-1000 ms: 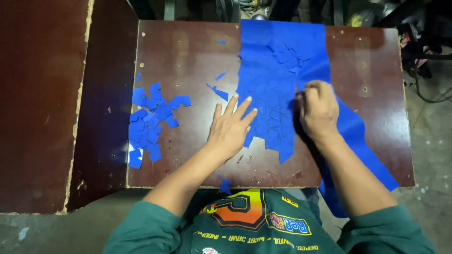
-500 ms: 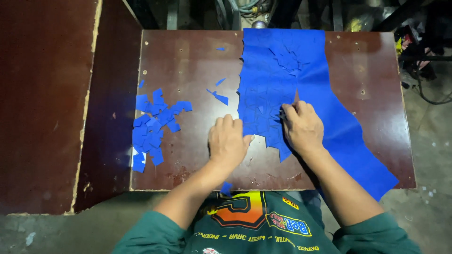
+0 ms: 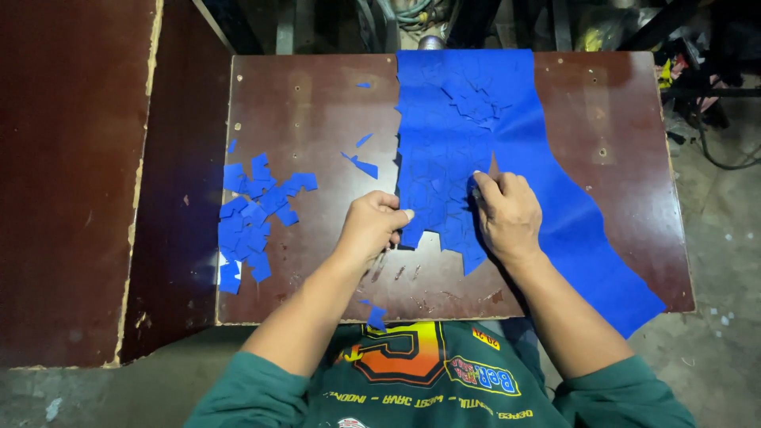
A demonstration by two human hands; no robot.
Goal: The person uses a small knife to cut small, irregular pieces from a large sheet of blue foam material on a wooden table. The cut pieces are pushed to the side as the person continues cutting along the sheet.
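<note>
Head view: left hand has drawn in from flat, its grip now pinching the blue sheet's ragged edge at tabletop centre; right hand is pressing at three o'clock, fingers together.

One view only is given, taken from a head-worn camera and aimed almost straight down (slightly forward) at the tabletop. The whole tabletop is framed at arm's length, with its far edge at the top and the person's chest at the bottom.
</note>
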